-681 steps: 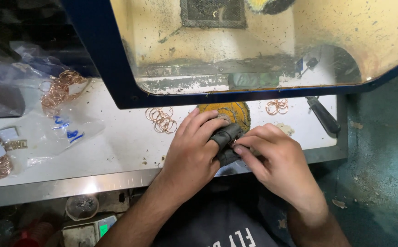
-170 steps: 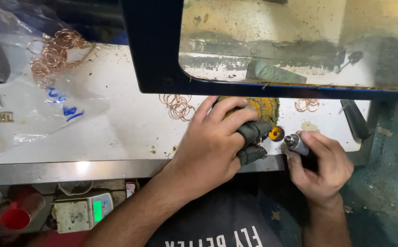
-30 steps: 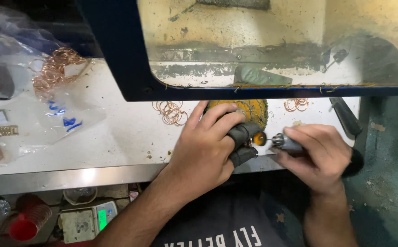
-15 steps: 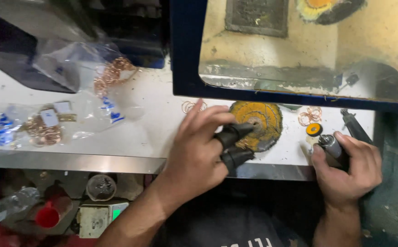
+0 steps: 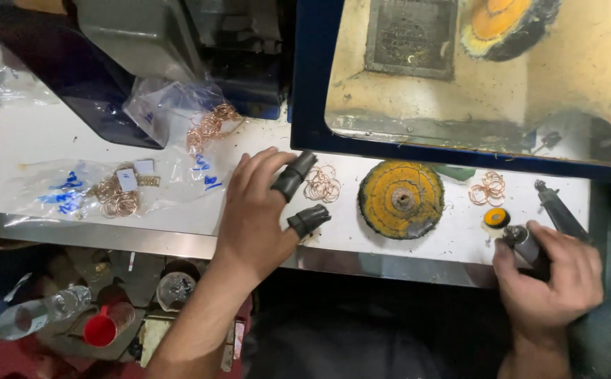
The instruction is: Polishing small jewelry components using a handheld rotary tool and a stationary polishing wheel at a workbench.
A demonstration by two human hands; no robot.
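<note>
Status from our bench: our right hand (image 5: pixel 547 281) is at 4 o'clock, fingers curled tight round the rotary handpiece (image 5: pixel 526 244), its small orange polishing wheel (image 5: pixel 496 217) pointing to 11 o'clock and sitting just off the bench top (image 5: pixel 53 140). Our left hand (image 5: pixel 256 207) lies flat at centre, fingers spread, holding nothing; black guards (image 5: pixel 293 174) cover thumb and forefinger. Loose copper-coloured rings (image 5: pixel 321 184) are just beside those fingertips at 1 o'clock, and a second small pile (image 5: pixel 488 188) is at 12 o'clock from the wheel. The big yellow buffing disc (image 5: pixel 401 198) lies flat between the two piles. More rings are bagged at 9 o'clock (image 5: pixel 112 196) and 11 o'clock (image 5: pixel 207 125). Our read: no ring in hand, wheel off work, so we're between pieces. We can't tell which piles are finished, so the remaining count is unknown.
</note>
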